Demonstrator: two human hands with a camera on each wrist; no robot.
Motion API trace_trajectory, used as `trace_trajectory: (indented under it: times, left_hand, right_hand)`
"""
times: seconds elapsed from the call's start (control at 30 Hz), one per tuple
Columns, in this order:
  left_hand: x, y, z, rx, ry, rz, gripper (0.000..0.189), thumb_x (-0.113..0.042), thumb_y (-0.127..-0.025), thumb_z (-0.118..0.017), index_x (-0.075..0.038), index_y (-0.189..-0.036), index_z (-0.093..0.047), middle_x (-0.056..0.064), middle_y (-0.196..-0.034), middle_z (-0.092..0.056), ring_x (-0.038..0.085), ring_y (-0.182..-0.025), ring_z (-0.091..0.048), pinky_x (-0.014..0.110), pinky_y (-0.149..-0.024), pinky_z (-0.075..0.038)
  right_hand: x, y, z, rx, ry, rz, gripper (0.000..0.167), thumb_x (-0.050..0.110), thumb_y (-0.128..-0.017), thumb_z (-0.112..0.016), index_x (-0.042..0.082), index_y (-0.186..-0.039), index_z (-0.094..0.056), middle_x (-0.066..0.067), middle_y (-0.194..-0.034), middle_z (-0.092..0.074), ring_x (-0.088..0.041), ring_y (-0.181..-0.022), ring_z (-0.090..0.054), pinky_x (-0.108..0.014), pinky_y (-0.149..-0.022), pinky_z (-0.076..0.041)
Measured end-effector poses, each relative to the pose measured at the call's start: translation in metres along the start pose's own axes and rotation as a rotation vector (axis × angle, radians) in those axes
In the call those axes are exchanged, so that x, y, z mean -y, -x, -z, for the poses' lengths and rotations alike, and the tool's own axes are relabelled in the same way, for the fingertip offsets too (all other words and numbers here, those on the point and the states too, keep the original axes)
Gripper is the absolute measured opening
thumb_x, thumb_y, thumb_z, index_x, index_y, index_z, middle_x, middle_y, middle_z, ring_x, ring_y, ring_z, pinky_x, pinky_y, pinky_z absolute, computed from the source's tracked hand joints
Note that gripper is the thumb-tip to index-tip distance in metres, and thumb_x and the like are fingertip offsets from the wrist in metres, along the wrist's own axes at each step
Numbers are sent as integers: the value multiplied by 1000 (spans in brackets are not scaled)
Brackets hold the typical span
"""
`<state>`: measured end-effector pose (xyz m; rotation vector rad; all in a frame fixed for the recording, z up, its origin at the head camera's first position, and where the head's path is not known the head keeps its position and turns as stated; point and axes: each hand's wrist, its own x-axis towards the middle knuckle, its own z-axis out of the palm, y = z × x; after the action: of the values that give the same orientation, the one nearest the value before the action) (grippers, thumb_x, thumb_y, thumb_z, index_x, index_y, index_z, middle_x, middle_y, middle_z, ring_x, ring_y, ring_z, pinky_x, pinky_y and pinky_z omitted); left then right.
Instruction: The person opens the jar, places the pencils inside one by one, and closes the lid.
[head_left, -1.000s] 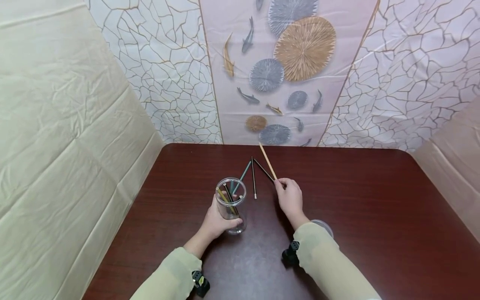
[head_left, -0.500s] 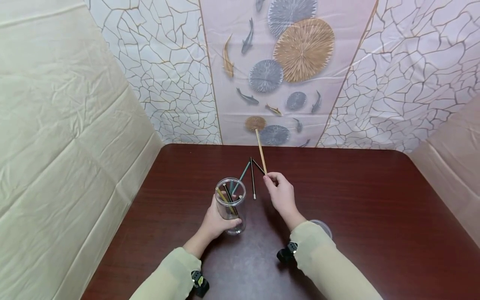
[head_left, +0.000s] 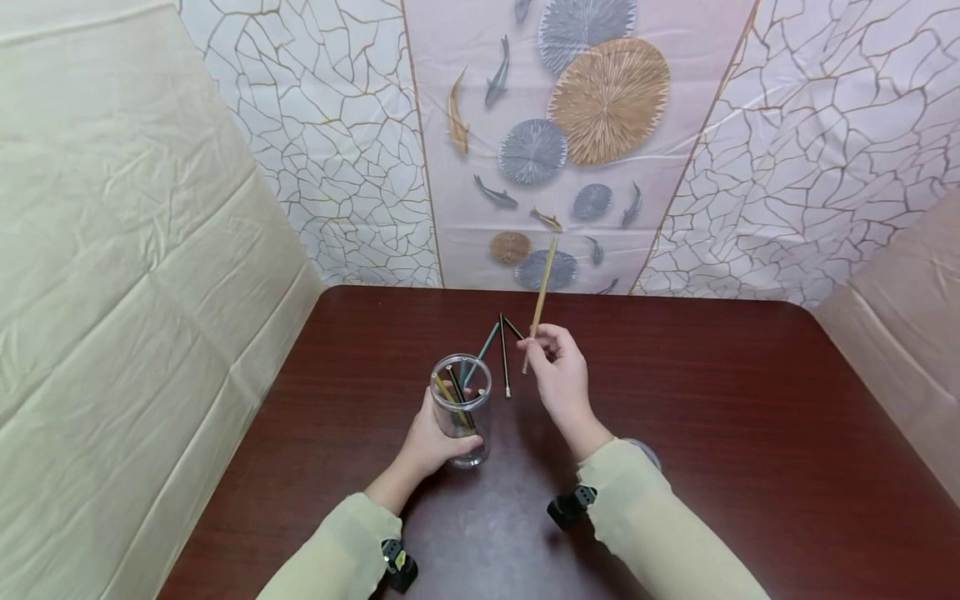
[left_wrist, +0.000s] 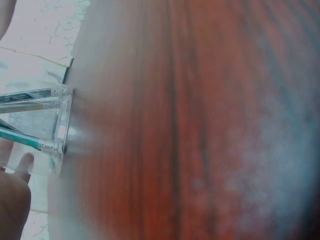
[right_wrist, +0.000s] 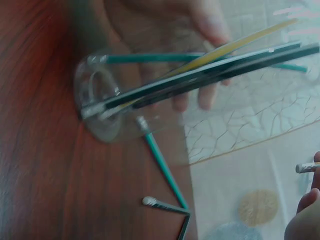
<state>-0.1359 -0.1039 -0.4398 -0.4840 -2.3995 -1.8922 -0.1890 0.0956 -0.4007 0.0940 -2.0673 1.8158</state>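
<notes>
My left hand (head_left: 435,437) grips a clear jar (head_left: 482,425) standing upright on the table, thumb across its near side. Inside lean several pencils (head_left: 454,392); black, yellow and green ones show through the wall in the right wrist view. To the right of the jar, my right hand (head_left: 564,383) pinches a yellow pencil (head_left: 545,279) near its lower end, raised above the table. Its eraser end (right_wrist: 304,168) shows beside the fingers in the right wrist view. A green pencil (head_left: 489,340) and a black pencil (head_left: 505,358) lie beyond the jar, with another black pencil (head_left: 513,328) partly behind my right hand.
A clear round lid (head_left: 647,452) lies on the dark red-brown table (head_left: 720,392), partly hidden by my right sleeve. Patterned cloth (head_left: 360,142) hangs behind the table's far edge, and a cream cloth (head_left: 142,275) rises on the left.
My right hand has moved left and slightly away, turning the yellow pencil so its top now leans right and its eraser end shows below the fingers. The left hand and jar stay put.
</notes>
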Motion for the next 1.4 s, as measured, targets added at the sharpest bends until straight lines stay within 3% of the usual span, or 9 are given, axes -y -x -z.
trace_trajectory:
  times: [0.23,0.37,0.53,0.63,0.87,0.97,1.03,1.23,1.4]
  left_hand:
    - [-1,-1,-1,-2,-13,1,79,1,-61,-82,2,-124,-35,14,-119,-60,16,-106,-55,25,-94,-38]
    - [-2,0,1,-6,-9,-1,79,1,-62,-82,3,-125,-35,17,-119,-60,16,-106,-55,23,-93,-38]
    - [-2,1,6,-2,-2,-12,79,2,-62,-82,4,-125,-35,22,-120,-58,15,-107,-54,19,-93,-36]
    - [2,0,5,-2,-5,-39,78,1,-61,-82,4,-124,-34,24,-119,-57,16,-106,-54,20,-92,-36]
    - [37,-5,-2,-28,33,-33,83,-1,-59,-85,-2,-126,-36,21,-120,-58,17,-106,-55,20,-93,-37]
    - [42,-7,-3,-23,61,-49,83,-1,-59,-85,-2,-126,-35,23,-120,-57,17,-106,-55,20,-92,-38]
    - [38,-6,-3,-13,77,-35,84,0,-59,-84,-1,-127,-35,23,-121,-56,18,-107,-55,20,-93,-37]
    - [8,-1,0,1,42,-28,80,3,-60,-82,5,-125,-35,19,-119,-58,16,-107,-54,20,-94,-36]
    - [2,-1,-1,3,39,-46,78,4,-61,-82,6,-124,-34,19,-118,-59,15,-106,-55,19,-93,-37]
  right_hand:
    - [31,7,-3,-15,-41,-12,14,4,-92,-56,-6,-102,-56,-28,-89,-64,-1,-71,-55,-17,-59,-39]
    - [50,11,-6,-28,-51,19,14,3,-92,-56,-9,-99,-56,-25,-88,-66,-2,-73,-57,-17,-61,-40]
    - [47,6,-10,-21,-103,85,16,7,-92,-58,-7,-99,-60,-20,-88,-68,-12,-77,-62,-20,-67,-46]
    - [47,7,-11,-8,-115,118,18,12,-92,-59,-5,-98,-64,-20,-89,-69,-10,-74,-61,-24,-67,-49]
    - [50,11,-11,22,-120,137,18,9,-92,-60,-7,-99,-63,-22,-90,-68,-8,-75,-61,-20,-67,-48]
    - [53,11,-11,25,-133,157,16,5,-90,-61,-6,-101,-60,-22,-90,-68,-12,-77,-62,-19,-66,-47]
    - [54,11,-11,25,-146,168,19,2,-89,-61,-6,-106,-57,-22,-89,-67,-11,-77,-62,-19,-65,-46]
    - [60,11,-10,31,-196,181,27,-5,-87,-58,-7,-114,-54,-24,-86,-67,-11,-75,-63,-20,-64,-46]
    - [61,13,-9,56,-195,164,20,1,-90,-58,-8,-108,-56,-21,-86,-68,-16,-69,-61,-23,-64,-49]
